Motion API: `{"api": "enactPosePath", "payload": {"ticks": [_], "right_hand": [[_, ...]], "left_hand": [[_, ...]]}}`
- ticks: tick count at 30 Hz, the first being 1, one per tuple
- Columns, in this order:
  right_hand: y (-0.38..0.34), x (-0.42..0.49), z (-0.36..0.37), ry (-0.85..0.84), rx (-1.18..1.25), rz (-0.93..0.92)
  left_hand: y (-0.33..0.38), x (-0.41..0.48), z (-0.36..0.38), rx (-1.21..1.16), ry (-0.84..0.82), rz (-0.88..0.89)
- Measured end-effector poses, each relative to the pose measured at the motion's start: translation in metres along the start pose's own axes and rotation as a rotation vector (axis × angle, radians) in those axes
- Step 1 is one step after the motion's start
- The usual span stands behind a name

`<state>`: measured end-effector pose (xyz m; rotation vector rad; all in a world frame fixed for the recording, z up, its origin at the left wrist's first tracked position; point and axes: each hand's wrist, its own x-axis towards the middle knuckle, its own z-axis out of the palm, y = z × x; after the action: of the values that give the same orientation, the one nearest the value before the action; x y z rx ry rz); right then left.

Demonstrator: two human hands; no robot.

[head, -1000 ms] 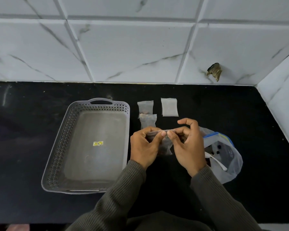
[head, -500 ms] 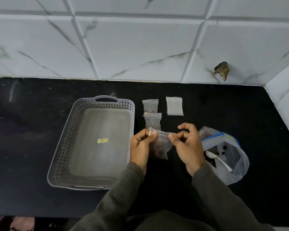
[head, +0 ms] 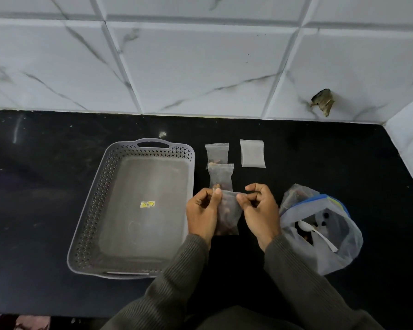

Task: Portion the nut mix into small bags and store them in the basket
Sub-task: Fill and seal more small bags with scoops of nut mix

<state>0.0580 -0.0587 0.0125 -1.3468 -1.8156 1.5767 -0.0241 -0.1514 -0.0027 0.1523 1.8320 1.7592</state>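
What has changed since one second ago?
The left hand and right hand have slid apart along the top edge of the small bag, from fingertips almost touching toward its two ends; both still pinch it. The basket, the empty bag and the large bag lie as before.

Black stone counter, white marble-veined wall tiles, corner at right
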Motion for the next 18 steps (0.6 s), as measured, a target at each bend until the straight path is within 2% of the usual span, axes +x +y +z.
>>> {"api": "enactPosePath", "payload": {"ticks": [3,5,8,13,18], "right_hand": [[0.009,0.005,0.001,-0.009,0.089,0.073],[0.014,0.008,0.001,-0.089,0.146,0.148],[0.021,0.017,0.003,-0.164,0.098,0.162],[0.022,0.043,0.011,-0.049,0.075,0.154],[0.026,0.065,0.019,-0.032,0.0,0.175]], "left_hand": [[-0.006,0.012,0.005,0.039,0.029,0.02],[-0.008,0.019,0.011,0.053,0.043,0.015],[-0.008,0.03,0.02,0.053,0.043,-0.01],[-0.014,0.037,0.026,0.089,0.003,-0.059],[-0.024,0.049,0.025,0.314,0.063,-0.029]]}}
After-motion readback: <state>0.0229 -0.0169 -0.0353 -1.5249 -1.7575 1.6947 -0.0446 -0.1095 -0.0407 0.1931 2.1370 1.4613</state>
